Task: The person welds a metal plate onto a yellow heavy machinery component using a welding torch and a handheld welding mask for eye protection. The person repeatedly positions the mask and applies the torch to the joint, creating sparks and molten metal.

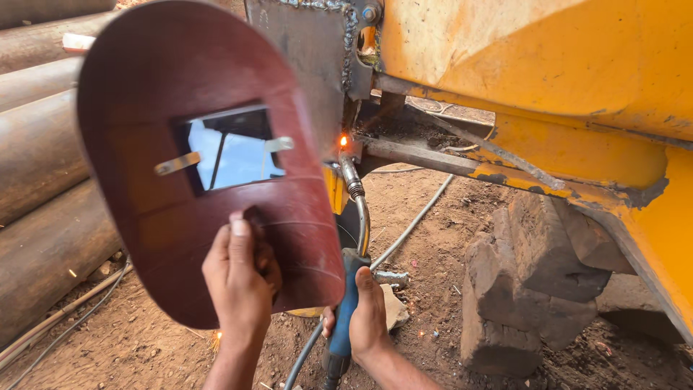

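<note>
left hand (pixel 242 278): clamped on the handle of one reddish welding shield (pixel 209 159), held up in front of the view
right hand (pixel 368 318): wrapped around one blue-handled welding torch (pixel 354 217)
progress: tip sparking at the steel bracket (pixel 310 43) under the yellow machine (pixel 548 79) (bead half-laid, I'd guess; one seam visible)
nearby: four rusty pipes (pixel 36 152), two stone blocks (pixel 534 282)
</note>
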